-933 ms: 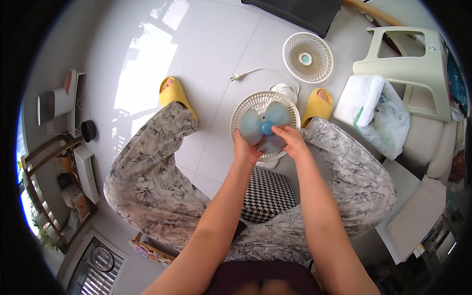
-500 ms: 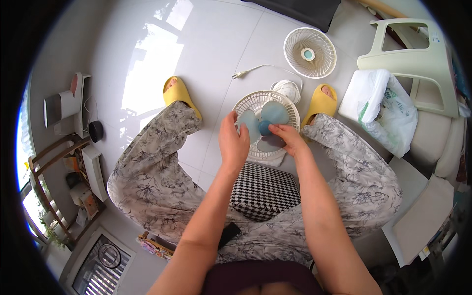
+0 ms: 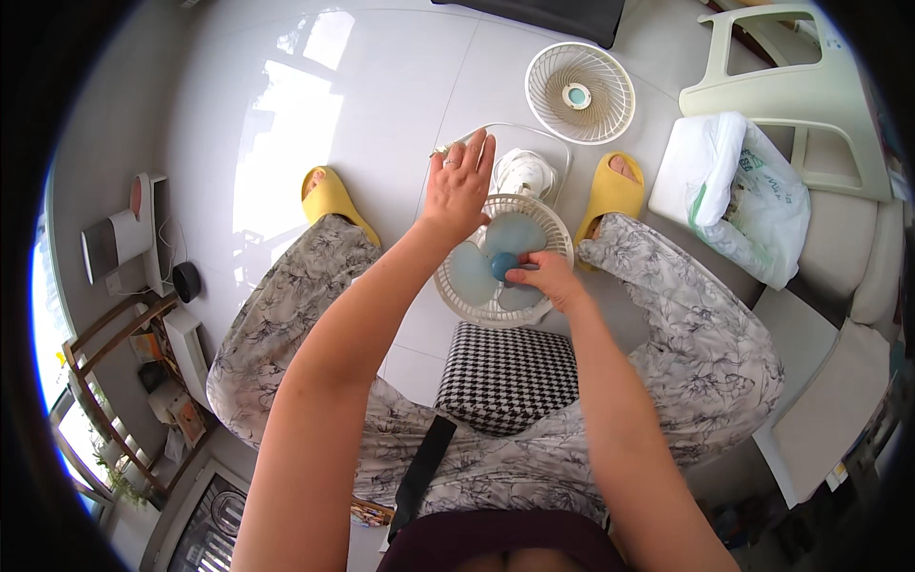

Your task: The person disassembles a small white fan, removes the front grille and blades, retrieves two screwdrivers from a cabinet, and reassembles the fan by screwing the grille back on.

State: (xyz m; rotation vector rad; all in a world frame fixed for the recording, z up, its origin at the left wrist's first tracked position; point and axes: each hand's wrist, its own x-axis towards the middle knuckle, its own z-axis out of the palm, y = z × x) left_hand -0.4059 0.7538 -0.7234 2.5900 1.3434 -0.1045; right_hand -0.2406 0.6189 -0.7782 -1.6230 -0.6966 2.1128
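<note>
My left hand (image 3: 459,191) reaches past the upper left of the fan, fingers extended and somewhat apart, holding nothing visible. My right hand (image 3: 549,279) pinches the blue hub (image 3: 502,267) of the translucent fan blades (image 3: 515,232), which lie in a white slotted grille (image 3: 460,308) between my legs. Beyond it are a white fan stand (image 3: 519,172) with its cord (image 3: 529,125); the plug end is partly hidden by my fingers. A separate round white grille (image 3: 600,119) lies farther off on the floor.
Yellow slippers (image 3: 612,191) are on my feet either side of the fan. A checked cushion (image 3: 505,372) sits between my knees. To the right are a plastic bag (image 3: 748,200) and a pale plastic stool (image 3: 801,95). A black object (image 3: 534,14) lies at the top.
My left hand has left the blades and moved up and away, fingers straightened. My right hand stays at the hub, while the fan has shifted slightly lower in the view.
</note>
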